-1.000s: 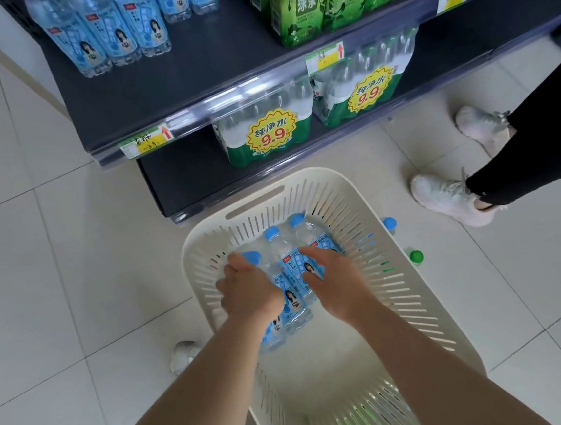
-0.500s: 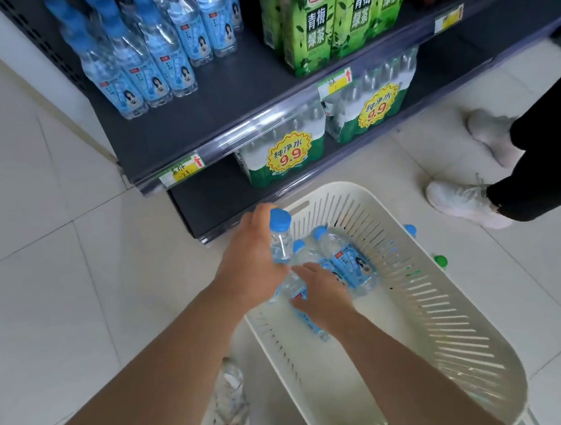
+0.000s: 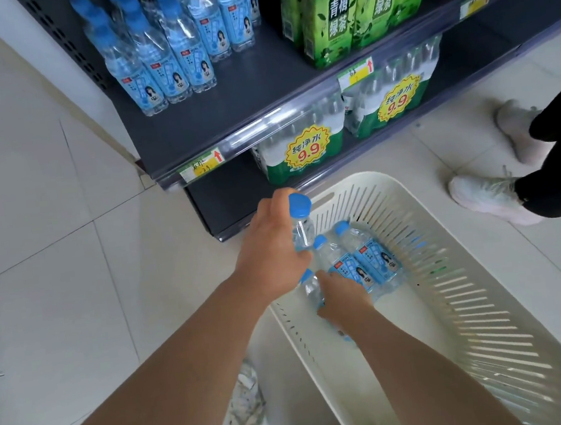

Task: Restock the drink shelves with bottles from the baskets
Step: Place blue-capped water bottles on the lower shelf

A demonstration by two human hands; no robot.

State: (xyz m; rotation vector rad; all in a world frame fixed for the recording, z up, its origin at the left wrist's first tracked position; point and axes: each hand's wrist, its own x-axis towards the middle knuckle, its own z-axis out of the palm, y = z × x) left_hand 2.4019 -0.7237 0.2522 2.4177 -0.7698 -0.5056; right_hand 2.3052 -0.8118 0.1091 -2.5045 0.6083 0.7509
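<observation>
White basket (image 3: 452, 298) sits on tiled floor (image 3: 55, 268) beside shelf (image 3: 228, 114).

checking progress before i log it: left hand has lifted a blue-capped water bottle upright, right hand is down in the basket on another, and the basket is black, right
Not quite: the basket is white, not black, as the head view shows. The rest holds: the left hand holds a blue-capped water bottle upright, and the right hand is down in the basket on another bottle.

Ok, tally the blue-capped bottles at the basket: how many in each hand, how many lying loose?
Lifted bottle in left hand: 1
Gripped bottle under right hand: 1
Loose bottles in basket: 2
Total: 4
</observation>
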